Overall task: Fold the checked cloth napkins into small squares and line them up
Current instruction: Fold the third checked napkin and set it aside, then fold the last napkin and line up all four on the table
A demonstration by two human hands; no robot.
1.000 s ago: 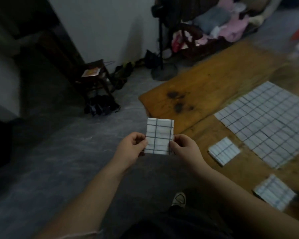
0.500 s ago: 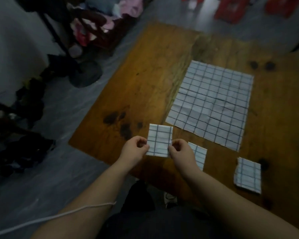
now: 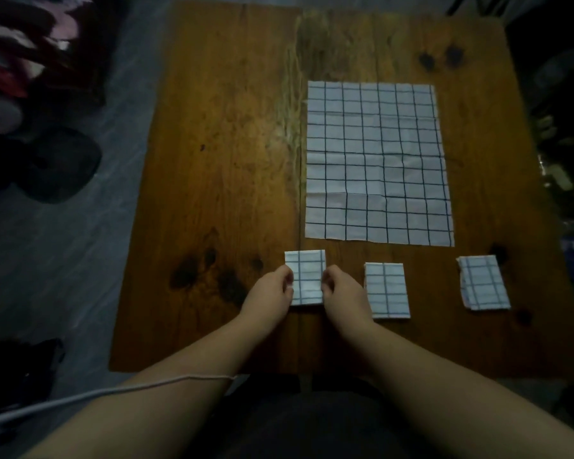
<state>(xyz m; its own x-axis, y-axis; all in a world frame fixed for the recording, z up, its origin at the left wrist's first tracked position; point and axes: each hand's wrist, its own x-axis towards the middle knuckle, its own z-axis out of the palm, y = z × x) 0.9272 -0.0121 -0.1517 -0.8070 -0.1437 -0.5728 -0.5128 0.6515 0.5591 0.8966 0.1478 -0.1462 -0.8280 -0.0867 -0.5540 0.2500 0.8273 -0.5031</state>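
Checked cloth napkins sit on a wooden table seen from above in dim light, three of them folded into small rectangles and one still spread flat. Both hands pinch the folded napkin nearest the table's middle: the left hand grips its left edge between thumb and fingers, the right hand grips its right edge the same way, each grasp narrow and closed on the fabric. Whether this piece rests on the wood or is held just above it cannot be told. Just to its right lies the second folded napkin, flat on the table, and farther right, well apart, the third folded napkin, its layered edges slightly uneven on the left side. Together the three form a rough row along the near edge. Beyond them the open napkin lies flat, a pale rectangle crossed by thin dark grid lines and marked by soft fold creases. The tabletop is warm brown planking with visible grain, a seam running down its centre and several dark knots (two near the far right corner, a cluster by the left hand). A thin white cord crosses the left forearm. Grey floor shows at left.
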